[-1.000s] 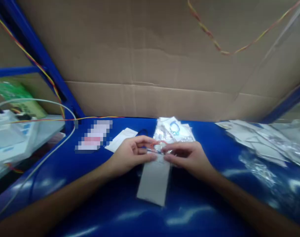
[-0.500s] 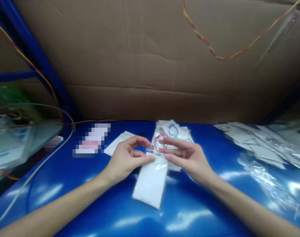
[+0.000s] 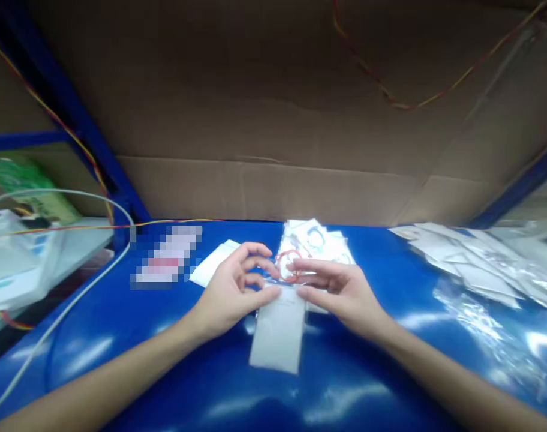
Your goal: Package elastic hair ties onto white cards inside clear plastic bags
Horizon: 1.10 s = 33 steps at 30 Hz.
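A white card in a clear plastic bag [image 3: 277,339] hangs between my hands, its lower end toward me. My left hand [image 3: 233,288] pinches the bag's top left corner between thumb and fingers, the other fingers curved. Opposite it, my right hand [image 3: 345,291] grips the top right corner, thumb below and fingers above. Just beyond the fingertips is a pile of bagged white cards [image 3: 340,249]. On that pile lie a red cord loop [image 3: 282,258], partly behind my right fingers, and a blue loop [image 3: 316,239].
White cards [image 3: 213,262] lie left of my left hand, near a pixelated pinkish item [image 3: 168,255]. At right are a spread of white cards [image 3: 462,258] and crumpled clear plastic bags [image 3: 480,324]. A pale cable [image 3: 82,288] curves along the left; cardboard [image 3: 273,120] stands behind.
The bagged card's lower end has swung slightly right and now hangs straighter. My left fingers have spread and lifted a little; my right hand has barely shifted.
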Tool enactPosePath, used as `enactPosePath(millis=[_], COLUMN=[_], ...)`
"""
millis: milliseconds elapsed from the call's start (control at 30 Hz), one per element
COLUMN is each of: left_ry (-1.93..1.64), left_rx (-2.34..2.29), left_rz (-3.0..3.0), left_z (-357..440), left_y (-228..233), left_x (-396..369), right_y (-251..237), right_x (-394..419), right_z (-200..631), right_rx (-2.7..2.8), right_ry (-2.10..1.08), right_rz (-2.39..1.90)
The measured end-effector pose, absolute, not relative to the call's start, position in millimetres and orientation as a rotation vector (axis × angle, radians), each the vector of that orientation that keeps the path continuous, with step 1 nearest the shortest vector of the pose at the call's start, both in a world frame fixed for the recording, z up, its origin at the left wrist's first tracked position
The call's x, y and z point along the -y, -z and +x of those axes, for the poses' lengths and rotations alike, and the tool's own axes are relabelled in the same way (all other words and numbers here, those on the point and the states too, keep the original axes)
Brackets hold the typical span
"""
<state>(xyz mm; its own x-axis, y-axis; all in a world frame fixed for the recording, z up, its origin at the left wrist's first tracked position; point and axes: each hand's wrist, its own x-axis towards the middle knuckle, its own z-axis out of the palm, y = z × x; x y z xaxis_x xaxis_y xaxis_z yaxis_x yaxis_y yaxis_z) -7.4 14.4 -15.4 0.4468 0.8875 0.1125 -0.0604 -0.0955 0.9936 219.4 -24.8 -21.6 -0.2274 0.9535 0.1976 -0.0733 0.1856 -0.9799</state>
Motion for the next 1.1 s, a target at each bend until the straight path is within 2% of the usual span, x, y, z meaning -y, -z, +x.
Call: enactPosePath(millis=[267,467,733,1100], left_ry=[-0.945,-0.996,-1.039,-1.017], left_rx=[-0.840,-0.854,-0.849,-0.823], left_rz=[1.599,1.693,1.707,1.643], left_z=[-8.2,-6.4,-4.3,-1.5], left_y=[14.1,9.4,8.7,8.8], left_x=[-11.8,-10.1,-10.6,-7.0], right_y=[20.2,21.4,12.3,9.2], right_x=[24.0,23.1,30.1,30.1], right_z=[219.2,220.3,218.3,217.4], right_rx=[1.350,1.398,1.664,1.725], right_ry=[-1.359,-1.326,-1.050,-1.031], right_rz=[-0.840,-0.879,-0.945,-0.937])
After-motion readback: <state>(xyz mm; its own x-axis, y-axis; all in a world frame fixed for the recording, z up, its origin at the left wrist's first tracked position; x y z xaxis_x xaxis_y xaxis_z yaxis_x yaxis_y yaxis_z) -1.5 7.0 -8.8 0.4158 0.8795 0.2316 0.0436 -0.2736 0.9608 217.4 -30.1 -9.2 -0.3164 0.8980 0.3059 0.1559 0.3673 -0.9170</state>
